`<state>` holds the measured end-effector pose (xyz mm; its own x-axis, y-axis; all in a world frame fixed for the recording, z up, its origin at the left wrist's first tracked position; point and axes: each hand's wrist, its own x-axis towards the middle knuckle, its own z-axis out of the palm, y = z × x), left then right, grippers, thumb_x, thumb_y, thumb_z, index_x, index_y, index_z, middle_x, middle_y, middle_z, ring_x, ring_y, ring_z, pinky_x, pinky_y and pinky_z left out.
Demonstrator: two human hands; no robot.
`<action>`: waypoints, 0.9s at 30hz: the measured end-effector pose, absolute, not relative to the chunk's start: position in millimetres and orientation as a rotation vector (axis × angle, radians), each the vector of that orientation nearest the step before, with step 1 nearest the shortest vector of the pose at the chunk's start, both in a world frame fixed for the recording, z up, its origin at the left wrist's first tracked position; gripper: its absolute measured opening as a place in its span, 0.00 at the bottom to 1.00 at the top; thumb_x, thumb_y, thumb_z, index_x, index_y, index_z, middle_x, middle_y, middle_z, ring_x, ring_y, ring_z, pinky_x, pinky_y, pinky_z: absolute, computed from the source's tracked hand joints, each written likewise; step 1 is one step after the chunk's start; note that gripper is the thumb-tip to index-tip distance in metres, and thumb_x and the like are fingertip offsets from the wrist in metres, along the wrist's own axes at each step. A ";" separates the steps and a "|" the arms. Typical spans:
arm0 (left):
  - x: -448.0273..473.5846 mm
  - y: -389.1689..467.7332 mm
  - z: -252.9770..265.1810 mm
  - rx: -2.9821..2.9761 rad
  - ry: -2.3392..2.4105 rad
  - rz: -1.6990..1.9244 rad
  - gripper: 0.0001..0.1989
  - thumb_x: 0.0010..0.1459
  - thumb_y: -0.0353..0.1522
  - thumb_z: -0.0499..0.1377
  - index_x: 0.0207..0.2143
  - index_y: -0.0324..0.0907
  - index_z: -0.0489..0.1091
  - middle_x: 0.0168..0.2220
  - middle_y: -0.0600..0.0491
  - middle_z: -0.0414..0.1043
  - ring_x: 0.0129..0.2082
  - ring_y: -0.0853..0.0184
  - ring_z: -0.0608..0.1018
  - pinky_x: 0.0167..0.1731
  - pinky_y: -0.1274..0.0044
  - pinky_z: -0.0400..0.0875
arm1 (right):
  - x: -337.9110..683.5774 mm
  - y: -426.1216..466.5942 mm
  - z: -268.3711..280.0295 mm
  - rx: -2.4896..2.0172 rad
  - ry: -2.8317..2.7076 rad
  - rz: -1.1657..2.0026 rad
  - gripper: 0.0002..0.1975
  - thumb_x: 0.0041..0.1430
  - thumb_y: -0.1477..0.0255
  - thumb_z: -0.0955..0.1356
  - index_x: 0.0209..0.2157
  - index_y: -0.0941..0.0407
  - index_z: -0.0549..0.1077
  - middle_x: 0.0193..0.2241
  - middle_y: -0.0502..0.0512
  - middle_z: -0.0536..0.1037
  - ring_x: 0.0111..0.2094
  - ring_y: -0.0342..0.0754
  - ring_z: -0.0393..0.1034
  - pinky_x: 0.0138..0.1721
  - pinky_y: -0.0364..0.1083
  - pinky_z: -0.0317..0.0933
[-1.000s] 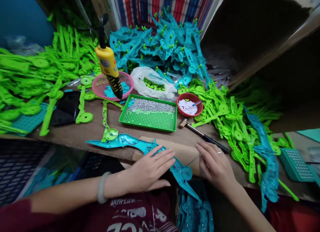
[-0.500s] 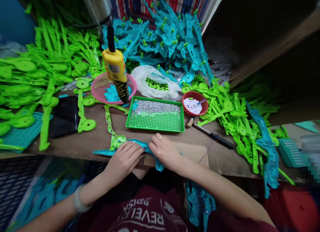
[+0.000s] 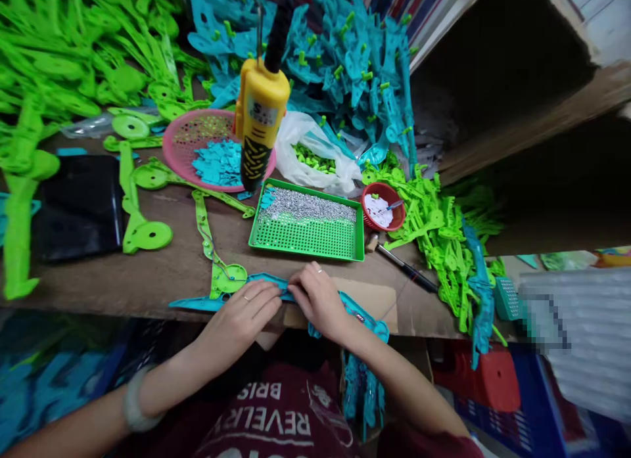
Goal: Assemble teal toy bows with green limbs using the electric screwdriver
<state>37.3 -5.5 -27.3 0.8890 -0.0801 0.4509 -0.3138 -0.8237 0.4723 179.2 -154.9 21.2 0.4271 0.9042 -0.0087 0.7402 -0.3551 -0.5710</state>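
A long blue plastic half-shell (image 3: 363, 313) lies along the front edge of the table, partly covered by both hands. My left hand (image 3: 254, 307) is closed over its middle, fingers bent down onto the shell. Close beside it, my right hand (image 3: 318, 300) grips the same part, fingertips curled at its upper edge. What lies under the fingertips is hidden. A light-green plastic arm (image 3: 229, 278) with a round end touches the blue shell left of my hands, and a thin dark wire or string runs along it.
Behind my hands is a green tray (image 3: 305, 238) of small metal pieces. A yellow power screwdriver (image 3: 261, 116) hangs above a pink basket (image 3: 185, 133). A hammer (image 3: 409, 267), a red bowl (image 3: 401, 215), a black tablet-like object (image 3: 81, 208) and heaped green parts (image 3: 438, 248) lie around.
The view has turned and shifted, uncovering more of the blue shell at the right. Both hands stay on the shell, in nearly the same grip.
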 end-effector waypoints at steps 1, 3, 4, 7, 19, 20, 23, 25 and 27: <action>37.2 -4.8 -27.9 2.496 -0.293 0.570 0.11 0.67 0.23 0.49 0.46 0.33 0.71 0.47 0.43 0.75 0.51 0.58 0.74 0.55 0.61 0.71 | 177.5 -154.8 20.9 -2.184 -1.362 0.453 0.08 0.71 0.71 0.61 0.36 0.56 0.68 0.33 0.56 0.72 0.38 0.49 0.62 0.42 0.48 0.59; 37.3 -3.3 -28.4 2.495 -0.312 0.583 0.11 0.67 0.22 0.50 0.45 0.33 0.70 0.46 0.43 0.74 0.51 0.58 0.74 0.55 0.62 0.71 | 174.5 -154.8 20.1 -2.163 -1.327 0.463 0.08 0.71 0.70 0.61 0.36 0.56 0.68 0.33 0.55 0.72 0.38 0.49 0.62 0.42 0.48 0.59; 37.6 -2.7 -28.4 2.493 -0.324 0.597 0.11 0.67 0.22 0.50 0.45 0.32 0.70 0.46 0.43 0.74 0.51 0.58 0.73 0.54 0.62 0.71 | 173.1 -154.6 19.5 -2.168 -1.329 0.454 0.08 0.71 0.70 0.61 0.36 0.56 0.68 0.34 0.55 0.72 0.38 0.49 0.62 0.43 0.48 0.59; 38.9 -1.6 -26.5 2.491 -0.355 0.637 0.11 0.67 0.21 0.49 0.45 0.32 0.70 0.45 0.44 0.74 0.50 0.58 0.73 0.54 0.62 0.71 | 170.1 -153.1 16.8 -2.235 -1.362 0.368 0.10 0.71 0.70 0.60 0.36 0.56 0.69 0.34 0.56 0.72 0.37 0.50 0.60 0.43 0.49 0.58; 39.9 -5.4 -18.5 2.649 -0.296 0.574 0.17 0.67 0.22 0.44 0.51 0.26 0.68 0.43 0.39 0.68 0.46 0.53 0.71 0.43 0.61 0.77 | 164.5 -150.4 10.2 -2.419 -1.340 0.141 0.12 0.71 0.70 0.61 0.32 0.56 0.69 0.30 0.55 0.69 0.36 0.50 0.59 0.39 0.48 0.57; 40.1 -4.8 -18.4 2.649 -0.308 0.568 0.17 0.66 0.21 0.45 0.51 0.27 0.68 0.42 0.39 0.68 0.46 0.53 0.71 0.43 0.62 0.77 | 163.9 -150.1 9.7 -2.432 -1.335 0.134 0.12 0.71 0.70 0.61 0.32 0.56 0.69 0.30 0.55 0.69 0.35 0.50 0.59 0.39 0.49 0.57; 40.4 -3.1 -18.2 2.630 -0.338 0.531 0.16 0.65 0.21 0.46 0.49 0.29 0.69 0.41 0.42 0.67 0.44 0.55 0.71 0.43 0.63 0.77 | 162.5 -148.0 9.0 -2.423 -1.315 0.147 0.11 0.71 0.70 0.61 0.33 0.56 0.68 0.31 0.55 0.70 0.35 0.50 0.59 0.38 0.49 0.57; 40.3 -3.7 -18.1 2.653 -0.330 0.505 0.16 0.64 0.20 0.47 0.50 0.29 0.69 0.41 0.42 0.67 0.43 0.55 0.71 0.43 0.62 0.76 | 162.0 -147.0 9.4 -2.398 -1.320 0.168 0.11 0.71 0.71 0.61 0.33 0.56 0.68 0.31 0.55 0.70 0.35 0.50 0.59 0.38 0.49 0.57; 40.3 -5.8 -18.0 2.715 -0.295 0.499 0.17 0.62 0.19 0.48 0.50 0.27 0.69 0.41 0.41 0.67 0.44 0.54 0.71 0.44 0.61 0.76 | 162.0 -147.9 10.5 -2.391 -1.338 0.162 0.11 0.71 0.71 0.61 0.33 0.56 0.68 0.31 0.55 0.69 0.35 0.50 0.59 0.38 0.49 0.57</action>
<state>40.3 -5.8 -18.0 0.9156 -0.1367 0.3782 -0.2653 -0.9120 0.3127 162.0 -147.9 10.5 0.5366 0.8391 0.0897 0.7935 -0.4655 -0.3921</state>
